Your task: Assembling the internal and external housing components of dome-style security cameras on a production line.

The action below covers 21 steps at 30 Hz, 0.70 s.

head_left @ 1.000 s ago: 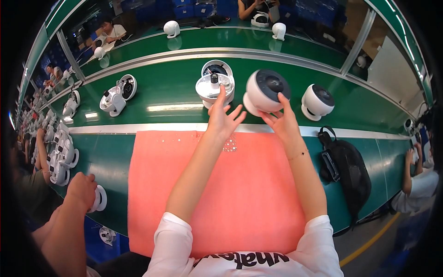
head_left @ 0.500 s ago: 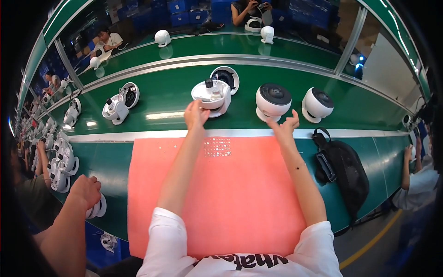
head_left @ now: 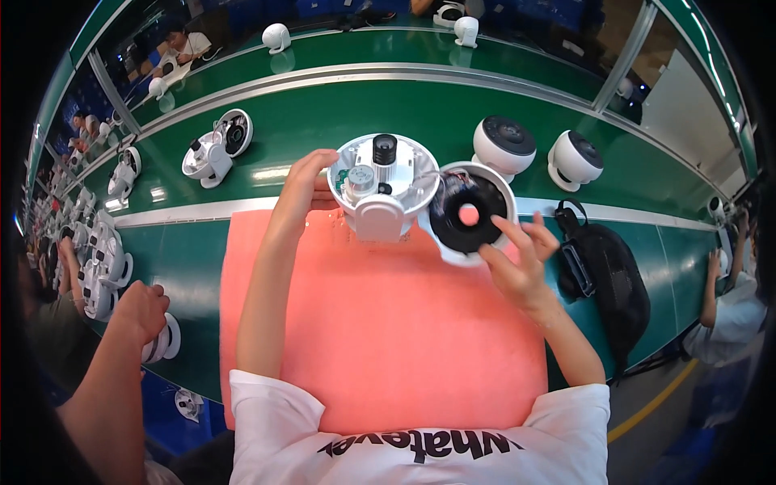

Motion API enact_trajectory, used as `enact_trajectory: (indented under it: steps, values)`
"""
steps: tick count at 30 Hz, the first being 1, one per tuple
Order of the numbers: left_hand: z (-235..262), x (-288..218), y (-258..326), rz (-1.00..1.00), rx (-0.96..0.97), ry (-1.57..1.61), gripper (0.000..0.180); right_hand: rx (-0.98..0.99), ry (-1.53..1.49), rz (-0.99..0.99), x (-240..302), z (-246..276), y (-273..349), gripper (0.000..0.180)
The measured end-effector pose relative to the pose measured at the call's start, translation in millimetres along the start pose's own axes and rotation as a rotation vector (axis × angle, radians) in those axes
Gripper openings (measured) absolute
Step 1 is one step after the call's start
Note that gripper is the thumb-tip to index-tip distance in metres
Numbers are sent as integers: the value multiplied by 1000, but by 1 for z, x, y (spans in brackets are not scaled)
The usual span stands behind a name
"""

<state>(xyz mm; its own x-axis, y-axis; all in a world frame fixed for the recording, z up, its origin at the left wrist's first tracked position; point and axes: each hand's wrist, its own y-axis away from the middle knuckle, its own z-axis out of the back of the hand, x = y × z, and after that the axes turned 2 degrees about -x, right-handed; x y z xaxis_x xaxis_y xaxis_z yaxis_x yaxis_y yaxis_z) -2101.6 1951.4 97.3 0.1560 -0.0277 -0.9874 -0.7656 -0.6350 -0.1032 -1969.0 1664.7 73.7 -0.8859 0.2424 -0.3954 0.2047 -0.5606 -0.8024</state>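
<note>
Green conveyor bench (head_left: pixel 339 121) spans the view, curved by the lens, silver rail along its near edge. Salmon-pink mat (head_left: pixel 388 323) covers the near section from the rail back to the torso; wide bare room across its middle and near end, its left and right edges unobstructed. Black pouch (head_left: pixel 606 275) lies just off the mat's right edge. Two closed white dome camera units (head_left: pixel 537 149) sit on the belt to the right, near each other but apart. Opened white unit (head_left: pixel 214 149) rests on the belt to the left, well apart.

Open camera housing (head_left: pixel 380 182) held above the mat's far edge, internals up: dark lens barrel, round grey motor can, green board sliver. Left hand (head_left: pixel 303 190) clamped on its left rim. White front cover (head_left: pixel 469 214) with black inner ring and pink-showing centre hole touches the housing's right side, thin wires between. Right hand (head_left: pixel 517 259) pinches the cover's lower right rim, remaining fingers spread.

Another person's hand (head_left: pixel 137 311) lower left, resting by a white part. No readable labels visible here.
</note>
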Motion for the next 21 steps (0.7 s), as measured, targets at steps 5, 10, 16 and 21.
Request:
enact_trajectory:
  steps: [5,10,16,21]
  values:
    - [19,15,-16,205,412,-115,32,177,-496,-246,33,86,-28,39]
    - [-57,11,10,91,1509,-426,34,480,-1517,-1188,70,98,-45,44]
    - [-48,10,48,-39,1245,-271,39,574,-1468,-939,84,87,-59,47]
    - [29,18,96,9,656,-191,30,588,-1573,-343,99,68,-57,46]
